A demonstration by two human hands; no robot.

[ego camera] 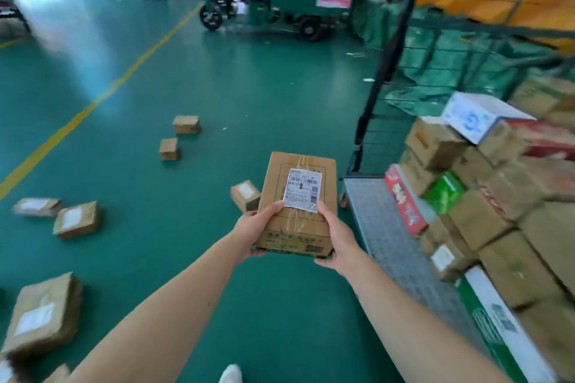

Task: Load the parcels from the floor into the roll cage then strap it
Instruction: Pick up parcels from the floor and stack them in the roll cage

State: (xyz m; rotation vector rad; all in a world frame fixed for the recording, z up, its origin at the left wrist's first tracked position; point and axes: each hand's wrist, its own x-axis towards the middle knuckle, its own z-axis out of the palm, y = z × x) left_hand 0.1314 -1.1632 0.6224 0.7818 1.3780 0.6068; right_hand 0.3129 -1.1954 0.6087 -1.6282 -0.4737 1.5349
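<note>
A labelled parcel (297, 196) was clamped by the left grip (253, 227) and right grip (337, 236) just beside the roll cage (382, 224)

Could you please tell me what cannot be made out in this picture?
Head view:
- Print on the label of the held box: too small to read.
- Fingers of the left hand and right hand: hidden beneath the box.
- Right side of the roll cage: cut off by the frame edge; no strap visible.
- Lower-left parcel: blurred, its sticker unreadable.
</note>
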